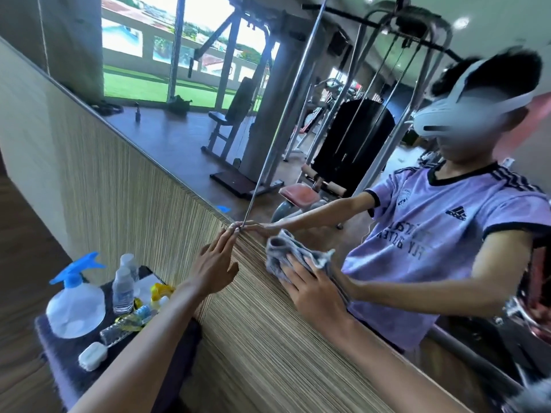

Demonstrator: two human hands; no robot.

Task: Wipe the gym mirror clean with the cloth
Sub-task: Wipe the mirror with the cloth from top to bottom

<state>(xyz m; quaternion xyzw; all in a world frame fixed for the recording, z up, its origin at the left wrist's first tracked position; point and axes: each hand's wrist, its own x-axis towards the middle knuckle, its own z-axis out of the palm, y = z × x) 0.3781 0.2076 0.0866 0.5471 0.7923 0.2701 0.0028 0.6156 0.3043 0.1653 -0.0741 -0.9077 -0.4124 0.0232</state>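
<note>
The gym mirror [185, 135] fills the upper right of the head view, above a striped wood-grain wall panel [143, 204]. A grey cloth [283, 254] lies crumpled against the mirror's lower edge. My right hand [310, 287] presses flat on the cloth with fingers spread. My left hand [214, 266] is open, its straight fingertips touching the mirror's bottom edge where a vertical seam meets it. The mirror reflects a person in a purple shirt, both arms and gym machines.
Low at the left stands a dark padded stool [59, 362] carrying a spray bottle with a blue trigger [74, 305], a small water bottle [122, 290], a white case [92, 356] and yellow-wrapped items [161, 290]. Wooden floor lies at the far left.
</note>
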